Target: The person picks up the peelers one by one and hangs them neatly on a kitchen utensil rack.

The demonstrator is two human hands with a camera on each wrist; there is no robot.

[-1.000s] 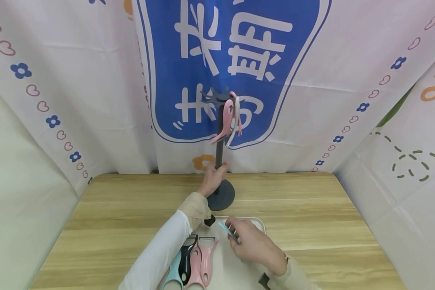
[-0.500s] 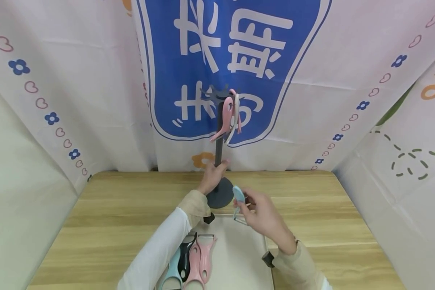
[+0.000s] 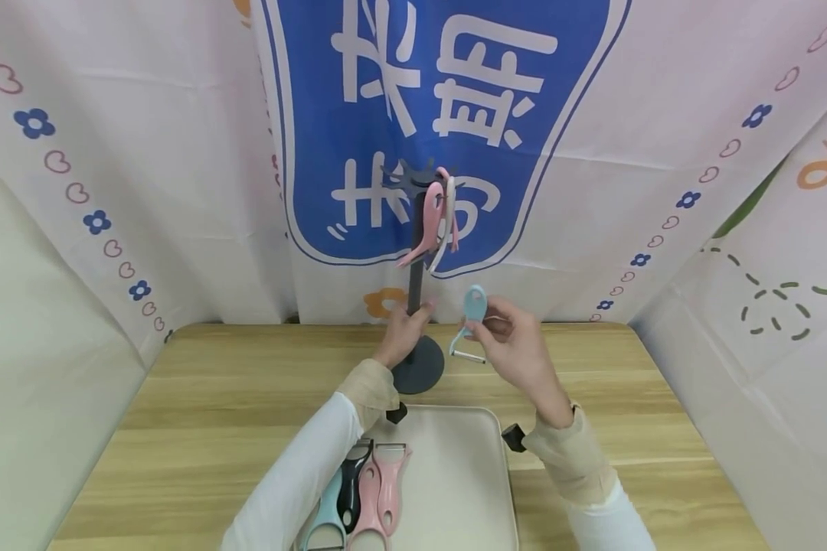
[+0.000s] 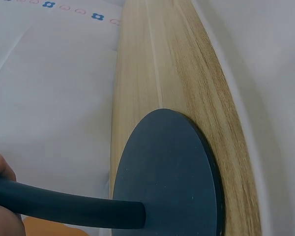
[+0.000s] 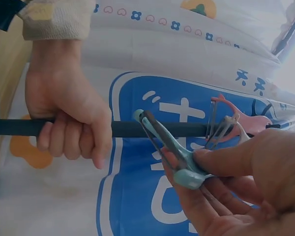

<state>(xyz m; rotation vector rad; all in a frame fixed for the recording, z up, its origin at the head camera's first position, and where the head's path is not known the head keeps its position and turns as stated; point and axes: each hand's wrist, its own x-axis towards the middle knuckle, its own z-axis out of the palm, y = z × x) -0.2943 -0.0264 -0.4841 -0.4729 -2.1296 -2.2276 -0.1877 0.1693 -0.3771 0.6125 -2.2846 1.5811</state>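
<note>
My left hand (image 3: 403, 337) grips the pole of a dark grey stand (image 3: 420, 375), whose round base rests on the table. In the right wrist view its fingers (image 5: 71, 140) wrap round the pole. My right hand (image 3: 524, 352) pinches a light blue peeler (image 3: 475, 306) to the right of the pole, handle up, with the blade end hanging below. In the right wrist view the thumb presses on the peeler (image 5: 184, 160). A pink peeler (image 3: 430, 222) and a white one (image 3: 449, 233) hang on the stand's top hooks, with more pink behind them.
A cream tray (image 3: 462, 490) lies in front of the stand. On its left side are a light blue peeler (image 3: 328, 509), a black peeler (image 3: 350, 493) and pink ones (image 3: 390, 490). A printed cloth (image 3: 593, 229) hangs behind the wooden table (image 3: 200, 398).
My right hand has lifted the light blue peeler from over the tray, up and away toward the right of the pole, turning its handle upright. The left hand stays on the pole.
</note>
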